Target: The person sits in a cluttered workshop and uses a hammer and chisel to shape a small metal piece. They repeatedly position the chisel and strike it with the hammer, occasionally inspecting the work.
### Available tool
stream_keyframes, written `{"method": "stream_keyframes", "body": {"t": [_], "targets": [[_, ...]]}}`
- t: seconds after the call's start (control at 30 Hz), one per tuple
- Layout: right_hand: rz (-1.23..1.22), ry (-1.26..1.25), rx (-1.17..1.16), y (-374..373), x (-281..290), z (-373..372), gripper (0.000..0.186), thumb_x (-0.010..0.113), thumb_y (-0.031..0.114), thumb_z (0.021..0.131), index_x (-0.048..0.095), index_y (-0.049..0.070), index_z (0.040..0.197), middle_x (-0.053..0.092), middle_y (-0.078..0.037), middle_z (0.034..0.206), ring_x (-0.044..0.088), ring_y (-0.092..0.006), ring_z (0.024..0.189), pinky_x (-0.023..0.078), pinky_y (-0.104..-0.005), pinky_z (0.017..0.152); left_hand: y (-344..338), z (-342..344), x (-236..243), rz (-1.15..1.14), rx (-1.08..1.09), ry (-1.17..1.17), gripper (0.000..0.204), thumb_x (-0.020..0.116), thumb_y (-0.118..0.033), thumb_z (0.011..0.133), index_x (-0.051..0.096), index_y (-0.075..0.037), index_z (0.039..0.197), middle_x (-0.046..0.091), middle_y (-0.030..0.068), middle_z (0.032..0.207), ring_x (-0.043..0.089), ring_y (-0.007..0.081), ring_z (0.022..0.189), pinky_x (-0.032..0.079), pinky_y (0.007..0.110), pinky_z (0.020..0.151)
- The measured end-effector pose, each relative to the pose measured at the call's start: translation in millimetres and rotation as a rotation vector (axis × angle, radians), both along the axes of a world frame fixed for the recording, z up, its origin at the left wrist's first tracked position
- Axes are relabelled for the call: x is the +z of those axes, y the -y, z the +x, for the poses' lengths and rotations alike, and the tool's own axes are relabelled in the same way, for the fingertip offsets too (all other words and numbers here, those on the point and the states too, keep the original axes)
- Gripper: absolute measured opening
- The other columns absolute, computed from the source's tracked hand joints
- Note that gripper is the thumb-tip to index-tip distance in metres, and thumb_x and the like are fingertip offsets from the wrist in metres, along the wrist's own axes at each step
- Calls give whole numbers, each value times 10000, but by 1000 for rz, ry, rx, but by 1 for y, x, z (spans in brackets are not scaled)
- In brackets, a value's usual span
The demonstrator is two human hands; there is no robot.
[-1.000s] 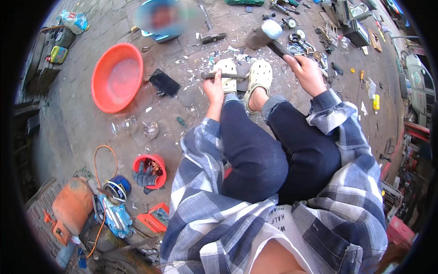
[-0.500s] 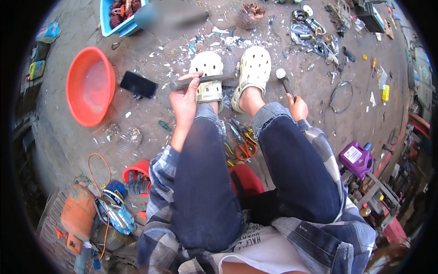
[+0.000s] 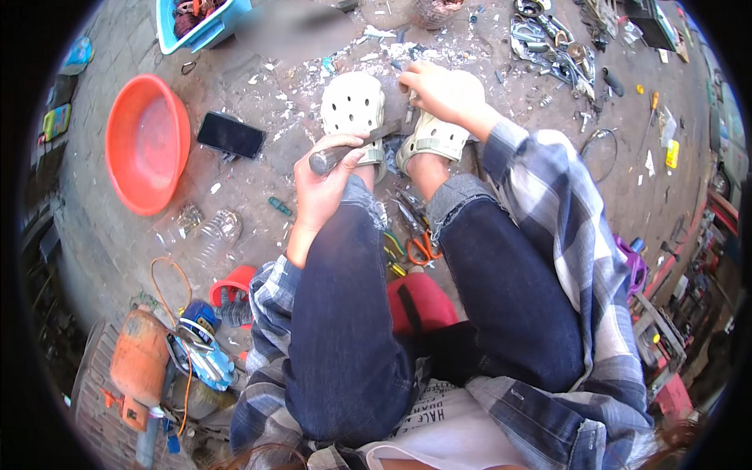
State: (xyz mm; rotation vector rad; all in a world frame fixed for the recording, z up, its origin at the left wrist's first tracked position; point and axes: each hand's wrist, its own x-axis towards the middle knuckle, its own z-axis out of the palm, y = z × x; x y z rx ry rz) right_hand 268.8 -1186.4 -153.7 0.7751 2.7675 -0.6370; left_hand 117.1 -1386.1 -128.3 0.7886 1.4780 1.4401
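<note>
I sit on a low red stool [image 3: 419, 301] with both feet in pale perforated clogs [image 3: 354, 106] on a littered concrete floor. My left hand [image 3: 329, 176] is shut on a dark rod-like tool [image 3: 323, 160], whose shaft runs to the right across the left clog toward the gap between my feet. My right hand [image 3: 439, 88] rests over the right clog [image 3: 435, 133], its fingers bunched down at the white debris [image 3: 392, 51] between the shoes. What those fingers hold, if anything, is hidden. No hammer shows in this hand.
An orange basin [image 3: 145, 153] and a black phone [image 3: 229, 135] lie to the left, a blue crate [image 3: 200, 19] farther off. Orange-handled pliers [image 3: 423, 249] lie under my knees. An orange power tool [image 3: 141, 356] and small red tub [image 3: 231, 286] sit lower left; scrap metal [image 3: 548, 39] upper right.
The view has tilted down and closer. My right hand, which held a hammer a second ago, has moved in over the right clog and the hammer is out of sight. The left hand keeps its tool.
</note>
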Motion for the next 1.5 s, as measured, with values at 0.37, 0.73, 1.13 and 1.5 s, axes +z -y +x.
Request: {"method": "stream_keyframes", "body": {"t": [0.37, 0.73, 1.13, 1.5], "targets": [[-113, 273, 193, -22, -76, -22, 207, 693, 98, 680, 639, 53, 875, 641, -138, 865, 626, -331, 889, 501, -408, 765, 7, -3, 2, 2, -22, 9, 131, 633, 46, 805, 649, 11, 930, 674, 98, 999, 625, 163, 945, 481, 277, 841], [-77, 190, 198, 7, -76, -21, 222, 693, 136, 674, 636, 77, 880, 644, -132, 861, 633, -327, 865, 508, -417, 738, 15, -5, 3, -37, -58, -21, 127, 631, 44, 809, 654, 4, 928, 678, 95, 994, 628, 160, 938, 484, 275, 836], [-100, 180, 83, 7, -75, -19, 273, 719, 151, 686, 633, 57, 927, 653, -142, 918, 637, -326, 885, 517, -410, 739, 7, -4, 5, -51, -119, -14, 107, 626, 14, 834, 627, 17, 941, 652, 132, 1037, 597, 209, 1007, 448, 324, 914], [216, -163, -24, 19, -64, 2, 205, 691, 167, 725, 610, 63, 881, 633, -113, 886, 589, -311, 915, 471, -405, 799, -9, 1, 22, 21, -32, -85, 122, 626, 24, 841, 623, 20, 963, 647, 137, 1052, 596, 198, 1008, 454, 311, 911]]}}
